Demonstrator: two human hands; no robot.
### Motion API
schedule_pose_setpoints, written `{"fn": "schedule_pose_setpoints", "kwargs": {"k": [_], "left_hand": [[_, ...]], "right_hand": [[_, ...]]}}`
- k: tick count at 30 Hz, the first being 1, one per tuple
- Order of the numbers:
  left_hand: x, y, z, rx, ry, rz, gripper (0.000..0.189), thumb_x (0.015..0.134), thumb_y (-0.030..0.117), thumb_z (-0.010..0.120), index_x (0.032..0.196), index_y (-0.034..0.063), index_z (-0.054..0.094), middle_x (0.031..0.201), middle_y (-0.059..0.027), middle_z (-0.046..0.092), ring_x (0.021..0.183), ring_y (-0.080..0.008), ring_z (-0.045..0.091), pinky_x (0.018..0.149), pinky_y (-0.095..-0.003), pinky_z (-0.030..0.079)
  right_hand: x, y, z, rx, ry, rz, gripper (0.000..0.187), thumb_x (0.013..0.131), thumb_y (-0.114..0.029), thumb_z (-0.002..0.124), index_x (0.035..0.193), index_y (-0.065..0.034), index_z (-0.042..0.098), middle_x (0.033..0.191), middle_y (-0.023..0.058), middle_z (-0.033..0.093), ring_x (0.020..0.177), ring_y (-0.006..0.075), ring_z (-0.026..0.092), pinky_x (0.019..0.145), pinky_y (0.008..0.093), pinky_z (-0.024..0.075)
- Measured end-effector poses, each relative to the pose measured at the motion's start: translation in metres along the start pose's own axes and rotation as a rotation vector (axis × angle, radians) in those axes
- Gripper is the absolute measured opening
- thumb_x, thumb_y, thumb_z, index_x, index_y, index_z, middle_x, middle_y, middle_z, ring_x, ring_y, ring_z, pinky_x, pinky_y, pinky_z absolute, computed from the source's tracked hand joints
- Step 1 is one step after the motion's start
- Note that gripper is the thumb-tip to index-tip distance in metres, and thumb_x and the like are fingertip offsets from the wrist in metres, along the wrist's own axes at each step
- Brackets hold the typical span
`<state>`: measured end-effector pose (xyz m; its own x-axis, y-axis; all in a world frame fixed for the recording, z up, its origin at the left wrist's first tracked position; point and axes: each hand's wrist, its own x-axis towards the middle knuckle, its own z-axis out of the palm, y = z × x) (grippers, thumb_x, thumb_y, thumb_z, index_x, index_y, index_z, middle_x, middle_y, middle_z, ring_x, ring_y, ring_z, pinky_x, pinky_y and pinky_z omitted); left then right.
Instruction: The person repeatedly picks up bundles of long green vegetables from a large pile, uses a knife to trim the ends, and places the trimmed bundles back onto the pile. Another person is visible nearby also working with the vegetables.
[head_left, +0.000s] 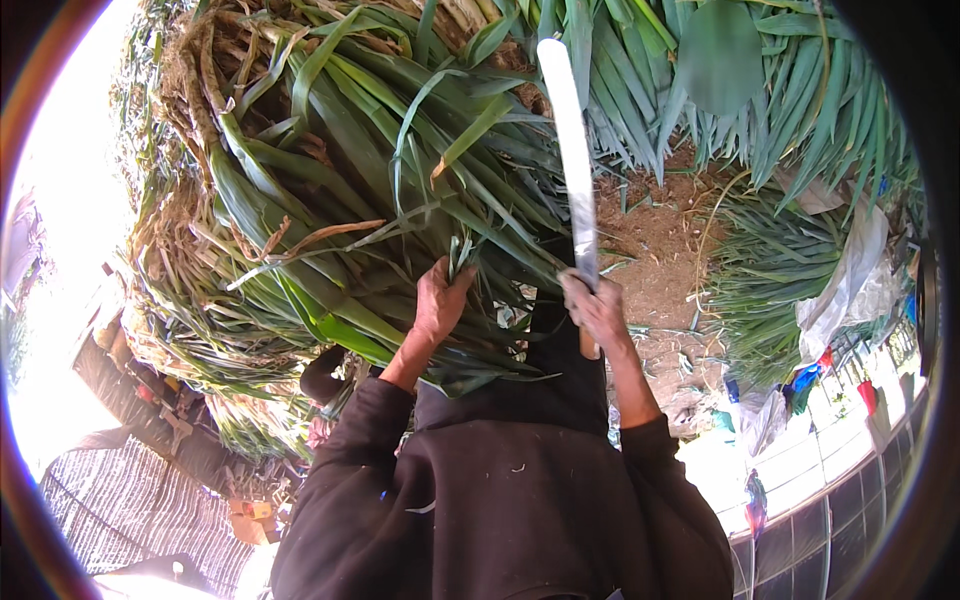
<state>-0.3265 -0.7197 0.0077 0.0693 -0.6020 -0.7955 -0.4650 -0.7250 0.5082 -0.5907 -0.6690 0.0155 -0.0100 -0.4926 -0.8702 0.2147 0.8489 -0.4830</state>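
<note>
My right hand (598, 306) grips the wooden handle (589, 345) of a long knife. Its bright blade (571, 150) points up and away, beside the trailing leaf tips of a heap of leek-like plants (322, 187). Thumb and fingers of my left hand (442, 300) close around a few leaf ends (460, 255) at the near side of this heap. Long green leaves lean towards me over my dark trousers (559, 337) and partly hide my lap. Pale, rooted ends (187, 67) of the plants lie at the upper left.
More leafy bundles (795, 97) hang over the top right edge, and another stack (780, 285) stands at right beneath plastic sheeting (847, 277). Between them is brown ground (652, 240) strewn with leaf scraps. A cardboard box (253, 521) and netting (142, 517) lie at lower left.
</note>
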Motion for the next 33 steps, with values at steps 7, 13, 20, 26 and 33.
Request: {"fn": "schedule_pose_setpoints", "kwargs": {"k": [7,13,20,26,33], "left_hand": [[0.020,-0.016,-0.009,-0.204,-0.207,-0.025,0.018,0.099,0.023,0.069,0.091,0.0070,0.066,0.073,0.0095,0.051,0.066,-0.0034,0.042,0.058,-0.0238,0.035],[0.024,-0.019,0.003,-0.212,-0.148,0.024,0.018,0.099,0.022,0.068,0.092,0.0055,0.067,0.073,0.0087,0.051,0.066,-0.0036,0.042,0.059,-0.0241,0.035],[0.019,-0.022,0.009,-0.156,-0.159,0.082,0.019,0.099,0.021,0.068,0.097,0.0025,0.066,0.074,0.0061,0.052,0.069,-0.0050,0.043,0.061,-0.0259,0.038],[0.029,-0.042,0.008,0.255,-0.074,0.264,0.024,0.098,0.021,0.067,0.108,-0.0013,0.067,0.083,-0.0193,0.068,0.076,-0.0377,0.063,0.071,-0.0408,0.050],[0.040,-0.042,0.013,0.340,-0.077,0.343,0.019,0.096,0.018,0.069,0.106,0.0012,0.068,0.088,-0.0246,0.066,0.086,-0.0467,0.063,0.071,-0.0432,0.052]], "right_hand": [[-0.029,0.015,-0.002,-0.463,-0.162,-0.278,0.031,0.099,-0.027,0.069,0.094,0.0032,0.074,0.061,0.0010,0.053,0.057,0.0072,0.047,0.053,0.0306,0.0414],[-0.116,0.010,-0.146,-0.856,-0.119,0.107,0.035,0.095,-0.032,0.069,0.091,0.0028,0.074,0.067,0.0179,0.064,0.058,0.0208,0.059,0.058,0.0395,0.0464],[0.020,0.033,-0.035,-0.862,-0.278,-0.064,0.042,0.099,-0.038,0.065,0.086,0.0017,0.068,0.079,0.0250,0.067,0.070,0.0383,0.064,0.067,0.0471,0.0483],[0.025,0.054,-0.016,-0.725,-0.260,-0.168,0.036,0.098,-0.033,0.067,0.093,0.0034,0.070,0.078,0.0260,0.066,0.070,0.0389,0.065,0.066,0.0482,0.0478],[-0.207,0.045,-0.213,-0.780,0.300,0.378,0.027,0.096,-0.022,0.065,0.099,0.0033,0.073,0.071,0.0127,0.067,0.063,0.0202,0.062,0.060,0.0371,0.0459]]}}
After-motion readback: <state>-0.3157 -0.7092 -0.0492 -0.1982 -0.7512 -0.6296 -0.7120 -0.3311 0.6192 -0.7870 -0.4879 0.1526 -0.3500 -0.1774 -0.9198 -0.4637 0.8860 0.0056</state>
